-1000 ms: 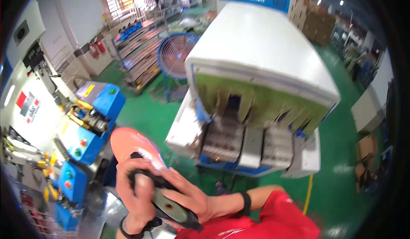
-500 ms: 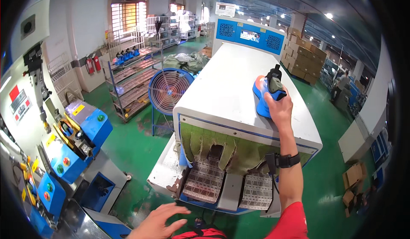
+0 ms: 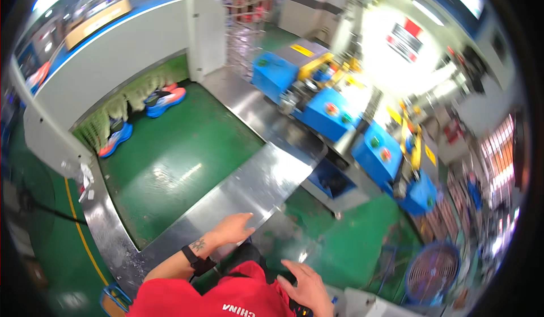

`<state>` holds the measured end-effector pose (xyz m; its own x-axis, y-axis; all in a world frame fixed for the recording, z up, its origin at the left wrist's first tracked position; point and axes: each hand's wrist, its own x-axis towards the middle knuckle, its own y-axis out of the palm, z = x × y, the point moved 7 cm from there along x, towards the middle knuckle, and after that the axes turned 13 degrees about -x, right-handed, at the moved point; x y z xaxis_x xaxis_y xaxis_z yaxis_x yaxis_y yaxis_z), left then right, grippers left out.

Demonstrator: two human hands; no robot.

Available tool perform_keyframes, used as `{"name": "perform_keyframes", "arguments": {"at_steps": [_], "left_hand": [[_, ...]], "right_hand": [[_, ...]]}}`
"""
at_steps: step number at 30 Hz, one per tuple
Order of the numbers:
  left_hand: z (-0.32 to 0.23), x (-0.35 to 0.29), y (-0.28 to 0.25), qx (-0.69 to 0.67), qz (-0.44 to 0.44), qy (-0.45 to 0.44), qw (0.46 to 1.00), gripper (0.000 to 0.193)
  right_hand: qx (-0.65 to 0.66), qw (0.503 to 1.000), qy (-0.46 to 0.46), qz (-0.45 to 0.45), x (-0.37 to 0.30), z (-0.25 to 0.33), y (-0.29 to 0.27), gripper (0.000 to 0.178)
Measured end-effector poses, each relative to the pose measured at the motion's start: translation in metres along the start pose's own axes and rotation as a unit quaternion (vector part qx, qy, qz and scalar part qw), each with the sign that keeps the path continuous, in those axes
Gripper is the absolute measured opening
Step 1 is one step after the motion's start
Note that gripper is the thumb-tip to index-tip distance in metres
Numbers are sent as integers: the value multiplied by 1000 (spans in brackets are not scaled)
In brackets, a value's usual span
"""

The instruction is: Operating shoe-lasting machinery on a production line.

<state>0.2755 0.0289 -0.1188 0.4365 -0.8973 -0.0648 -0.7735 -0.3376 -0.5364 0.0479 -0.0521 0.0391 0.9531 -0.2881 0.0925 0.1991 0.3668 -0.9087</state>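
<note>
My left hand (image 3: 232,229), with a black band on its wrist, hovers over the near edge of a steel border (image 3: 226,189). Its fingers are loosely stretched and hold nothing. To the lower right, my right hand (image 3: 306,284) is in the air with fingers apart, also without anything in it. Beyond the steel border lies a green conveyor belt (image 3: 181,164). On it, two shoes with blue and orange soles, one at the left (image 3: 116,140) and one further right (image 3: 165,102), poke out from under a ragged green curtain (image 3: 116,108).
The curtain hangs from a white machine housing (image 3: 136,47). At the right stands a press machine with blue control boxes (image 3: 326,113) and coloured buttons. A blue fan (image 3: 433,273) is at the lower right. A yellow floor line (image 3: 85,232) runs at the left.
The view has swung round to the belt. My right hand has let go of the blue shoe on the white machine top and come down near my body. My left hand now reaches out over the border.
</note>
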Motion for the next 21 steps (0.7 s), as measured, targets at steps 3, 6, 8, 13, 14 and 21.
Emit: {"name": "perform_keyframes", "arguments": {"at_steps": [3,6,8,13,14,21], "left_hand": [[94,-15,-98,89,-197,-81,973,62],[207,-56,-181,72,-289,-294,908,82],[261,-84,-223,41,-339,-337,877,91],[350,-129,-236,-17,-249,-533,809,135],[355,-131,-237,-2,-258,-525,811,135],[383,-141,-217,-47,-266,-518,812,142]], "right_hand": [[160,962,156,155,81,-27,31,40],[134,969,128,164,177,-36,45,39],[287,910,186,233,249,-40,84,37],[4,960,-105,258,496,28,187,66],[8,946,-146,290,543,51,210,74],[-228,860,-438,130,825,254,366,93]]}}
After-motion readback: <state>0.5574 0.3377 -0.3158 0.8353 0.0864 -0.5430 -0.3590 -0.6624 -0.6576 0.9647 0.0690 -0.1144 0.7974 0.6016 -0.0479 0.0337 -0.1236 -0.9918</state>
